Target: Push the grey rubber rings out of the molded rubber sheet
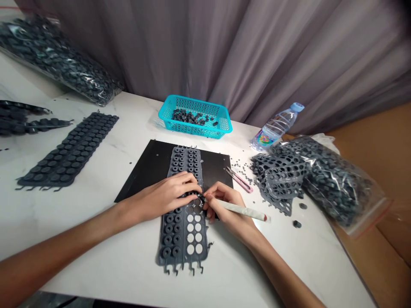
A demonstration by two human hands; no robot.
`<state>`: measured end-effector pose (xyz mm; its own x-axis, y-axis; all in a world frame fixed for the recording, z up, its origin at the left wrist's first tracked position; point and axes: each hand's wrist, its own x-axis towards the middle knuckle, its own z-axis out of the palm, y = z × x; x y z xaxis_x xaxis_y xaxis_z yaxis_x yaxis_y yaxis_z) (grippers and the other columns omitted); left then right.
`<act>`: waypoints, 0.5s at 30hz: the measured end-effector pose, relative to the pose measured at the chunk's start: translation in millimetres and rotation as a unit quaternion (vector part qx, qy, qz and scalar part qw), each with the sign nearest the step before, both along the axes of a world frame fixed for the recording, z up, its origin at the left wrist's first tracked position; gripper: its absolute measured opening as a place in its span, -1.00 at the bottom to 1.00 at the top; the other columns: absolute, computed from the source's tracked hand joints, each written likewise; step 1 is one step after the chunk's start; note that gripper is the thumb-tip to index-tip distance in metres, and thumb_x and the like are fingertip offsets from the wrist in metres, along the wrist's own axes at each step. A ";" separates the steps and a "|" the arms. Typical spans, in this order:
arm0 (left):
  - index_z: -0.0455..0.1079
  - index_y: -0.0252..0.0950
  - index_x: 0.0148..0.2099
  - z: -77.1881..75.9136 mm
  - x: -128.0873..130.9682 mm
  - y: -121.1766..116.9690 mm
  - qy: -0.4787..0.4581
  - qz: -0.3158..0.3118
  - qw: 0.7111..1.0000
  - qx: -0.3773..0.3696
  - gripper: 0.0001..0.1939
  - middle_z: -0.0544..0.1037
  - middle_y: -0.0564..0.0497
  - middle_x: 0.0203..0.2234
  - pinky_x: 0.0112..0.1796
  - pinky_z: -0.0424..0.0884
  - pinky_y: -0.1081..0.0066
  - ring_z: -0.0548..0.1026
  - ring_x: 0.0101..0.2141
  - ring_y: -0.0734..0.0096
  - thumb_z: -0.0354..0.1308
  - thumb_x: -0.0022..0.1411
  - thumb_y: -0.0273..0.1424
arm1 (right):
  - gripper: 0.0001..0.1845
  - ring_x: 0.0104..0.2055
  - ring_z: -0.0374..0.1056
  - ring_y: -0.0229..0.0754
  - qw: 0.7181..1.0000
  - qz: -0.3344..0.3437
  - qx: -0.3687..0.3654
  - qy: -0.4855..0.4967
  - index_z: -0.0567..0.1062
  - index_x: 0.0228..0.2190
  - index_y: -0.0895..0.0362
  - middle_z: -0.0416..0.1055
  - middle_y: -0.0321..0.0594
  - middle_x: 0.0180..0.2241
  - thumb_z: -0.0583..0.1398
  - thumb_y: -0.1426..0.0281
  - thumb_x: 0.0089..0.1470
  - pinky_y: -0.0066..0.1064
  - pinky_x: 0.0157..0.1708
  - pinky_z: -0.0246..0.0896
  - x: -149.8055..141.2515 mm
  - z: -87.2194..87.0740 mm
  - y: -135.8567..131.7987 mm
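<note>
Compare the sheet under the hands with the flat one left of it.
The middle sheet has open holes; the left sheet shows none. The middle sheet's pieces look ringed, the left sheet's solid. The middle sheet lies partly on a black mat, the left sheet on the table. Both are dark, with hooked tabs.

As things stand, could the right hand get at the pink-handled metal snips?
Probably yes: the snips lie just beyond the right hand with nothing visibly between, though that hand holds a white pen-shaped tool.

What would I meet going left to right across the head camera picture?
Knobbly dark strip → left hand → right hand → plastic bottle → clear bag of dark pieces.
</note>
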<state>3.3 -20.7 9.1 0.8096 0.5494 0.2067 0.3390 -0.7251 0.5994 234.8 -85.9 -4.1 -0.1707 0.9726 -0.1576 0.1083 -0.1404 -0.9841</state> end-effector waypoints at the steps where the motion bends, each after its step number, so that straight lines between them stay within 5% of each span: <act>1: 0.48 -0.20 0.11 -0.6 0.0 0.1 0.000 0.000 1.000 0.001 -0.81 0.52 -0.04 -0.01 0.14 0.42 0.21 0.51 0.06 0.24 0.08 0.58 -0.40 | -0.93 -0.50 0.43 -0.27 1.000 0.001 0.002 -0.004 0.46 -0.28 0.11 0.53 -0.29 -0.40 0.23 0.37 0.27 -0.48 -0.51 0.37 0.0 0.6 -0.2; 15: 0.47 -0.26 0.07 -8.6 2.2 -1.0 0.054 -0.021 0.990 0.132 -0.77 0.55 -0.08 -0.06 0.14 0.42 0.12 0.50 -0.03 0.18 -0.02 0.60 -0.42 | -0.93 -0.53 0.34 -0.26 0.991 0.012 0.060 -0.115 0.45 -0.33 0.09 0.44 -0.34 -0.49 0.16 0.44 0.22 -0.48 -0.54 0.15 -1.9 4.9 -3.4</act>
<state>5.5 -21.7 0.6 0.8558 0.4529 0.2499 0.3565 -0.8665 0.3495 232.9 -89.3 0.7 -0.1662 0.9829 -0.0788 0.3344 -0.0190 -0.9422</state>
